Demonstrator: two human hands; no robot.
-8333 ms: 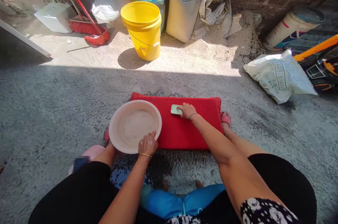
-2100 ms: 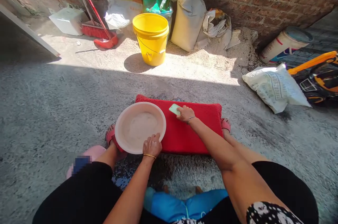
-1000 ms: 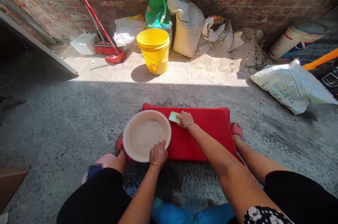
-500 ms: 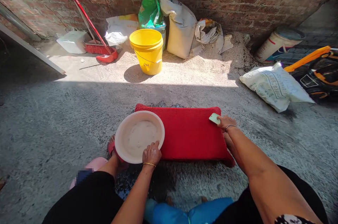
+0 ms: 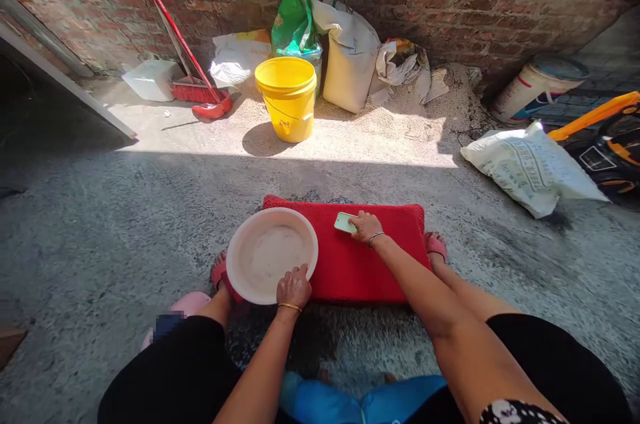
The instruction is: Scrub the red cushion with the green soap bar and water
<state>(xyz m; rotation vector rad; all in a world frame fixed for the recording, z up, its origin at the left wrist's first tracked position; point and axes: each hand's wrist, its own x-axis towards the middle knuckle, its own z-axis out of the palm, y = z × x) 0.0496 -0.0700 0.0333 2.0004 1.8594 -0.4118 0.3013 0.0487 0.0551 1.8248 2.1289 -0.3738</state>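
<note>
A round, pale pink basin (image 5: 245,281) with cloudy water in it rests on the left end of a red rectangular cushion (image 5: 373,271). My left hand (image 5: 294,286) is closed over the basin's near right rim. On the cushion's upper middle, just right of the basin, my right hand (image 5: 367,227) grips a pale green scrub brush (image 5: 344,221) with a flat, rounded back. Its underside faces the red fabric and is hidden. The cushion lies on the floor between my feet.
A yellow bucket (image 5: 287,101) stands ahead in sunlight. Behind it are a white sack (image 5: 350,67) and a green bag (image 5: 293,21) against brick. A red broom (image 5: 193,92) leans left; another sack (image 5: 533,167) lies right. The concrete near me has wet patches.
My right hand has slid the scrub brush leftward across the cushion, from its right end to near the basin. My left hand keeps hold of the rim. The view has shifted slightly.
</note>
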